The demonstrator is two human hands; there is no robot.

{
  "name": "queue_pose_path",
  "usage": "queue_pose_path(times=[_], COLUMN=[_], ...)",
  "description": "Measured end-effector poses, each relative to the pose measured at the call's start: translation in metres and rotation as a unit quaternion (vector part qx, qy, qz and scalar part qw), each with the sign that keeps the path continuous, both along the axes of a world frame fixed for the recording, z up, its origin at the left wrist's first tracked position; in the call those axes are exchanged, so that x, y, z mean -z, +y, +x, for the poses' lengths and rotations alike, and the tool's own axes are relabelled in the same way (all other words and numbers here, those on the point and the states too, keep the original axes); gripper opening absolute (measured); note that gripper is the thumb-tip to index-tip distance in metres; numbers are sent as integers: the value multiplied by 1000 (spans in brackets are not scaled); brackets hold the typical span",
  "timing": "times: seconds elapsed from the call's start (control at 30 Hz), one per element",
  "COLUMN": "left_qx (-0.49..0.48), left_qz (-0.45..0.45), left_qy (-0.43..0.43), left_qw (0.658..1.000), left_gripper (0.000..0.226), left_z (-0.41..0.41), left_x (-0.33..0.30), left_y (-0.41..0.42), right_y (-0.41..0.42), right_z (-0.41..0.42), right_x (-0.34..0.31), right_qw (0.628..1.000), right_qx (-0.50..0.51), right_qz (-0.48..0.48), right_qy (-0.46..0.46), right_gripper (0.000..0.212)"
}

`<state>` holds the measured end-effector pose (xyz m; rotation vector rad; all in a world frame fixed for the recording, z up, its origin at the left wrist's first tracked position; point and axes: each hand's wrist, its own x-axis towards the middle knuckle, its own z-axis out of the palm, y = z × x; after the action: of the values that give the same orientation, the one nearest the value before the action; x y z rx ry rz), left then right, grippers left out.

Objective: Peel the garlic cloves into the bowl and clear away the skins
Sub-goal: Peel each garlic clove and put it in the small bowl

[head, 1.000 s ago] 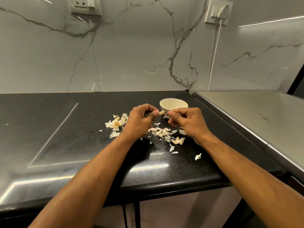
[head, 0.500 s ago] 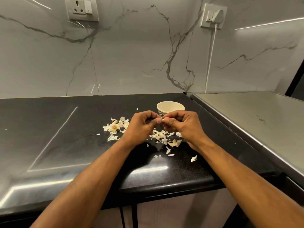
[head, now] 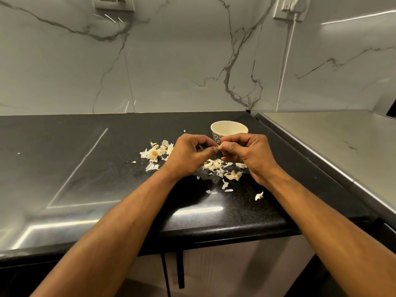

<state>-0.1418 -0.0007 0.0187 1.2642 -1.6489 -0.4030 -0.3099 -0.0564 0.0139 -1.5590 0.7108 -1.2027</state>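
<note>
Head view, hands: the left hand [head: 188,154] and right hand [head: 248,152] meet just above the tabletop [head: 64,168], in front of the bowl.
Clove: a small garlic clove [head: 220,147] shows between the two hands; both pinch it with curled fingers, likely so that one steadies it while the other works the skin loose.
Bowl: the cream bowl [head: 229,130] stands toward the tabletop's back right corner, just behind the hands, near enough for a peeled clove to drop straight in. Its contents are hidden.
Skins: loose skins [head: 220,168] lie below the hands, as if falling where the peeling is done, with a stray flake nearer the front edge.
Stem remnant: the papery garlic base [head: 154,154] lies left of the left hand, set aside.
Progress: peeling seems well along; clearing not yet begun.
</note>
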Motion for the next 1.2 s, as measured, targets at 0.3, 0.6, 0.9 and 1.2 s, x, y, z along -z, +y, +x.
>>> queue_pose_path(times=[0.3,0.6,0.9,1.2], left_qx=[11,19,-22,1], left_qz=[15,-23,-47,-8], left_qy=[-5,57,59,23], left_qw=[1000,998,997,1000], left_gripper=[11,10,5,8], left_z=[-1,3,16,23], left_x=[-3,-4,-5,-10], left_y=[2,-4,-13,-17], right_y=[0,-6,-21,-27], right_z=[1,7,23,23], right_x=[0,-12,-25,-15], right_qw=[999,993,985,994], right_qx=[-29,-90,-128,-79], right_qz=[28,73,118,73], right_qy=[21,-20,6,-16], right_gripper=[9,11,11,9])
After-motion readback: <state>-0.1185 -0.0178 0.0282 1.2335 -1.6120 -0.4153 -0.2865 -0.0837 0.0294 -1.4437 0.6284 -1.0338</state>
